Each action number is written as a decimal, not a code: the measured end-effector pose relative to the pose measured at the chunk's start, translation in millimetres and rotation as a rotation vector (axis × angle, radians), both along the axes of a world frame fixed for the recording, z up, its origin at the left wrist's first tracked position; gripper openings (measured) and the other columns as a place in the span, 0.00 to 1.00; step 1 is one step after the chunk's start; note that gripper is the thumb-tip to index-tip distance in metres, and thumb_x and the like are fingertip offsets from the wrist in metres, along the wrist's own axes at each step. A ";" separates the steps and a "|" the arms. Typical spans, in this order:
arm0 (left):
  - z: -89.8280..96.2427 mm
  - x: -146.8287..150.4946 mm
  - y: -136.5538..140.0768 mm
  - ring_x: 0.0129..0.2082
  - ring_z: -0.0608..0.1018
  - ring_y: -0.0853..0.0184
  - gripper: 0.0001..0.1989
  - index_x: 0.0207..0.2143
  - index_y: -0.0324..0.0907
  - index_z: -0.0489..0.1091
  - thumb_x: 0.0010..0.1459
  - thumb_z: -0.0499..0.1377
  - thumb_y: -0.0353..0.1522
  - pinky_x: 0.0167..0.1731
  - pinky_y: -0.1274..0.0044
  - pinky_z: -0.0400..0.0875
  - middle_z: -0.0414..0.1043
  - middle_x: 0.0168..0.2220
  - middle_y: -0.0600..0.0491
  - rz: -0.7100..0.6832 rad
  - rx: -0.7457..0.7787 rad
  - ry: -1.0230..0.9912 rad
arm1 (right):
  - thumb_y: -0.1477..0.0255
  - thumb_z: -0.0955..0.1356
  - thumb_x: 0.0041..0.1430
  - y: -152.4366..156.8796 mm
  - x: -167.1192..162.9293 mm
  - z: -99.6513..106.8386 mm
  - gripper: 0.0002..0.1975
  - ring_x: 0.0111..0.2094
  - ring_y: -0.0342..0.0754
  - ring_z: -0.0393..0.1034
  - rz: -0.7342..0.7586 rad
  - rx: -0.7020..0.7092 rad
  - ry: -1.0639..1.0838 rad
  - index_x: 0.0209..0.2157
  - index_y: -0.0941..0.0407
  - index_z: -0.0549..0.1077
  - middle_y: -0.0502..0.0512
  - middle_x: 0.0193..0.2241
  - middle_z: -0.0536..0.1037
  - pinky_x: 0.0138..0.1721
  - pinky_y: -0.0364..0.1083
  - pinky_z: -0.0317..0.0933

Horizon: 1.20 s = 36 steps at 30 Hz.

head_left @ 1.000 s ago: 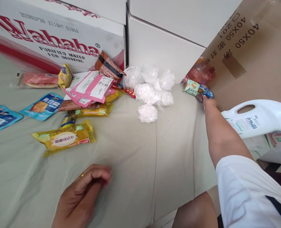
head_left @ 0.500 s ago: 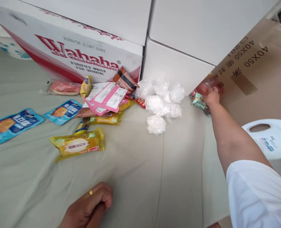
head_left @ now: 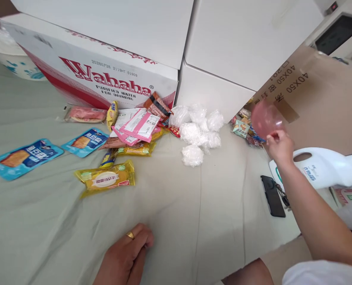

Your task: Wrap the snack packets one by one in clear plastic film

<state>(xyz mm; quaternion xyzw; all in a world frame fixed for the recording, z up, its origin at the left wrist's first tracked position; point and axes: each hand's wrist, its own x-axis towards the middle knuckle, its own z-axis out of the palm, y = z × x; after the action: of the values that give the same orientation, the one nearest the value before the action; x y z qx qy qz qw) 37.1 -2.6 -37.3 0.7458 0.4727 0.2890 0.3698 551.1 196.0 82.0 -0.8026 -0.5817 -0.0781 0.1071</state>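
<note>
My right hand [head_left: 280,146] pinches the edge of a pink see-through plastic bowl or lid [head_left: 266,118], tilted up and smeared by motion. Just beyond and below it, small wrapped snacks [head_left: 241,128] lie in a heap by the cabinet corner. My left hand [head_left: 128,253], with a gold ring on it, rests curled on the green-grey sheet; nothing shows in its fingers. Nearest to that hand is a yellow-wrapped bread [head_left: 106,178]. Clear plastic bundles [head_left: 192,154] cluster in the middle, beside pink-and-white packets [head_left: 142,124]. Two blue snack pouches [head_left: 24,158] lie at the left.
A Wahaha water carton [head_left: 104,75] and white cabinets [head_left: 214,87] stand along the back. On the right are a brown cardboard box [head_left: 321,107], a white detergent jug [head_left: 327,168] lying on its side, and a black phone [head_left: 273,196]. A patterned tub [head_left: 18,59] sits at far left.
My right hand has drawn back toward me from the corner, lifting the pink plastic piece off the snacks. The view has shifted, bringing the phone into sight. My left hand stays curled.
</note>
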 end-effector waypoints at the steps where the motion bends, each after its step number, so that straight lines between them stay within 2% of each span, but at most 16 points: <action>1: 2.4 2.0 0.4 0.23 0.73 0.70 0.11 0.28 0.46 0.62 0.63 0.48 0.26 0.26 0.81 0.70 0.69 0.26 0.57 0.008 0.030 -0.009 | 0.62 0.58 0.66 -27.1 -5.4 -0.5 0.16 0.47 0.65 0.71 -0.016 0.043 -0.011 0.46 0.49 0.72 0.66 0.45 0.76 0.52 0.61 0.61; 3: 7.2 5.1 1.0 0.22 0.73 0.70 0.12 0.27 0.46 0.62 0.62 0.47 0.24 0.24 0.81 0.69 0.69 0.25 0.58 0.019 0.090 -0.023 | 0.61 0.63 0.61 -78.5 -15.3 -6.7 0.12 0.42 0.63 0.75 -0.001 0.045 -0.008 0.40 0.50 0.73 0.62 0.40 0.78 0.48 0.59 0.66; 5: 11.7 6.4 1.0 0.21 0.73 0.71 0.13 0.27 0.45 0.62 0.61 0.46 0.23 0.23 0.81 0.68 0.68 0.24 0.58 0.018 0.135 -0.021 | 0.60 0.63 0.60 -119.9 -21.0 -17.2 0.11 0.37 0.60 0.76 0.024 -0.001 0.009 0.39 0.49 0.73 0.60 0.38 0.79 0.43 0.57 0.67; 7: 15.3 6.3 0.5 0.21 0.73 0.71 0.14 0.27 0.45 0.62 0.61 0.46 0.23 0.23 0.81 0.68 0.68 0.24 0.59 0.009 0.155 -0.005 | 0.60 0.63 0.61 -145.3 -19.8 -28.2 0.12 0.35 0.59 0.76 0.016 -0.064 -0.005 0.39 0.49 0.74 0.59 0.38 0.79 0.40 0.56 0.68; 9: 17.5 5.8 -0.1 0.21 0.74 0.71 0.14 0.27 0.45 0.63 0.61 0.46 0.22 0.23 0.81 0.68 0.69 0.24 0.58 -0.006 0.164 0.015 | 0.61 0.63 0.61 -152.2 -12.2 -37.2 0.12 0.36 0.59 0.76 -0.019 -0.117 -0.050 0.39 0.49 0.75 0.60 0.37 0.79 0.39 0.55 0.67; 11: 17.9 5.6 -0.3 0.22 0.75 0.71 0.14 0.27 0.45 0.63 0.60 0.45 0.21 0.24 0.81 0.69 0.70 0.25 0.58 -0.014 0.174 0.038 | 0.63 0.64 0.61 -143.0 -1.0 -43.7 0.11 0.38 0.60 0.76 -0.055 -0.133 -0.076 0.39 0.51 0.76 0.61 0.37 0.79 0.40 0.55 0.67; 16: 12.9 6.9 0.4 0.23 0.75 0.69 0.14 0.27 0.45 0.64 0.58 0.45 0.21 0.25 0.79 0.69 0.71 0.25 0.57 -0.032 0.209 0.104 | 0.68 0.67 0.58 -95.6 22.8 -57.9 0.10 0.38 0.57 0.76 -0.077 -0.110 -0.003 0.38 0.55 0.77 0.60 0.36 0.81 0.43 0.52 0.67; 20: 9.6 8.6 1.0 0.23 0.75 0.69 0.14 0.27 0.44 0.65 0.60 0.46 0.22 0.25 0.79 0.68 0.70 0.25 0.57 -0.036 0.207 0.129 | 0.68 0.68 0.57 -71.3 32.9 -69.7 0.11 0.37 0.54 0.77 -0.101 -0.072 0.058 0.39 0.55 0.79 0.58 0.36 0.82 0.44 0.51 0.68; 26: 8.6 9.3 2.1 0.24 0.76 0.69 0.14 0.28 0.45 0.66 0.62 0.47 0.24 0.26 0.79 0.69 0.72 0.26 0.56 -0.031 0.193 0.128 | 0.68 0.69 0.56 -39.6 41.0 -81.4 0.13 0.39 0.54 0.76 -0.135 -0.029 0.098 0.41 0.58 0.79 0.61 0.37 0.83 0.47 0.51 0.67; 32: 10.2 10.6 3.7 0.23 0.75 0.69 0.14 0.28 0.45 0.66 0.61 0.47 0.22 0.25 0.79 0.68 0.71 0.26 0.57 -0.027 0.237 0.096 | 0.68 0.70 0.56 -10.4 39.8 -73.0 0.13 0.40 0.55 0.77 -0.146 0.011 0.111 0.41 0.59 0.79 0.62 0.37 0.83 0.49 0.52 0.67; 36: 10.4 10.4 3.6 0.23 0.75 0.69 0.14 0.28 0.45 0.65 0.61 0.47 0.22 0.25 0.79 0.68 0.70 0.26 0.57 -0.041 0.220 0.109 | 0.64 0.68 0.60 -34.9 34.4 -56.9 0.16 0.42 0.56 0.76 -0.099 0.048 0.092 0.45 0.58 0.78 0.64 0.42 0.83 0.50 0.53 0.66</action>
<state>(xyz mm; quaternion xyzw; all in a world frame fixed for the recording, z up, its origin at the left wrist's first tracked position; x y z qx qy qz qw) 47.5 1.0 -26.9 0.8060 0.4422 0.2906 0.2653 585.5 161.2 25.0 -0.8303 -0.5337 -0.0601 0.1490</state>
